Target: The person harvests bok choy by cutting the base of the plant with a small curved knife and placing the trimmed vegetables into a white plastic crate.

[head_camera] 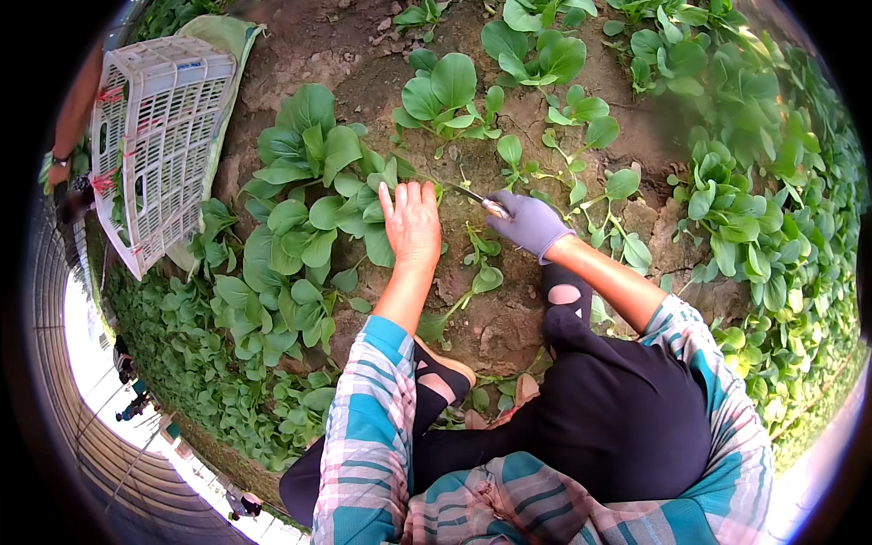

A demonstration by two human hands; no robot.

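Observation:
My right hand [535, 221], in a purple-grey glove, is closed around the handle of a small knife [496, 207]. Its dark, narrow blade [465, 193] points left, low over the soil, towards the fingers of my other hand. My bare left hand [414, 221] lies back up against the right side of a cluster of leafy greens [320, 211]; whether its fingers grip a stem is hidden. Beyond both hands stands a small rooted green plant [443, 95]. Loose-looking, sprawling greens [480, 266] lie on the soil between my forearms.
A white plastic crate [174, 122] stands at the upper left, with greenish sheeting [231, 61] behind it. Another person's arm [76, 102] reaches down beside it. Dense greens [763, 204] grow on the right. My shoe [443, 371] and bent knees are close below my hands.

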